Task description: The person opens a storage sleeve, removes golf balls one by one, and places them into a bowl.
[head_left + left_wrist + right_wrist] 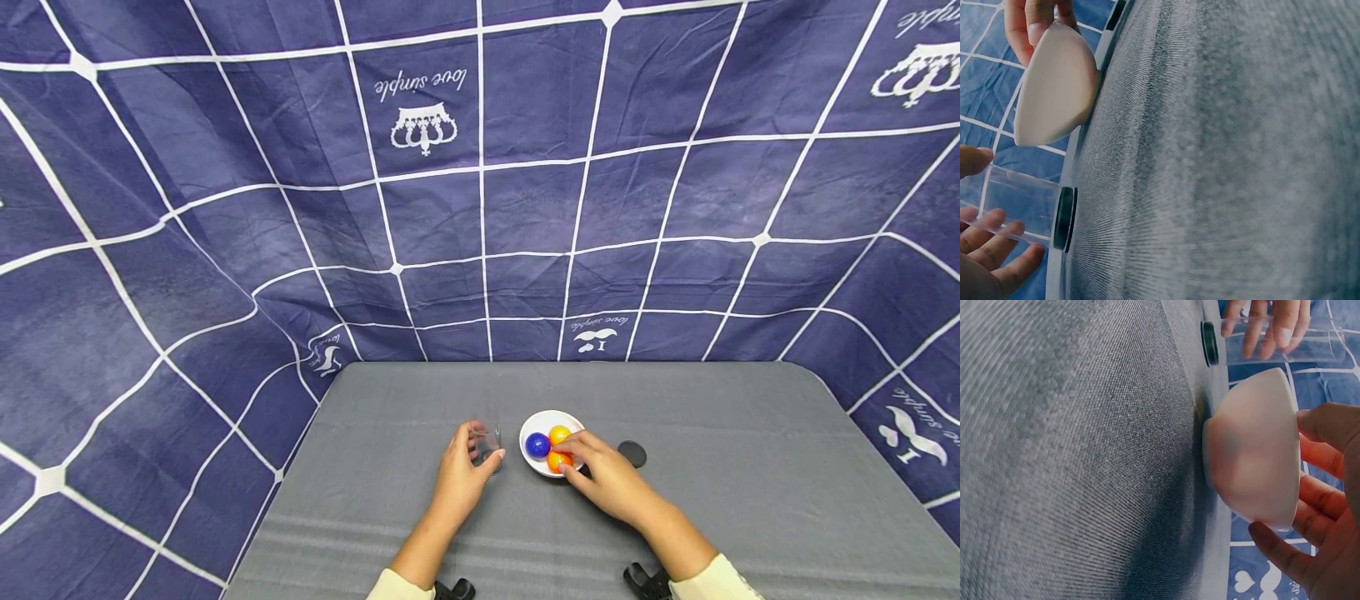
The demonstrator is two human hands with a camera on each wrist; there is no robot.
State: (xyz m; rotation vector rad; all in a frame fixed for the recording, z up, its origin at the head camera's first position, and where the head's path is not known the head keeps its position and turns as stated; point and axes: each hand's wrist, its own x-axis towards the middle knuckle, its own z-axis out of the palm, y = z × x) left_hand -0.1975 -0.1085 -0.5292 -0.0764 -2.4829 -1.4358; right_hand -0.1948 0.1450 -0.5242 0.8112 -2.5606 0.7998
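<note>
My left hand is wrapped around a clear plastic jar that stands upright on a dark lid or base. Thumb and fingers lie on opposite sides of its wall. Just right of it is a white bowl holding a blue ball, a yellow ball and an orange ball. My right hand reaches over the bowl's right rim, with thumb and index finger at two sides of the orange ball. In the right wrist view the bowl wall hides the balls and fingertips.
A black round disc lies flat on the grey table, right of the bowl and close to my right hand. Behind and beside the table hangs a blue cloth with white grid lines.
</note>
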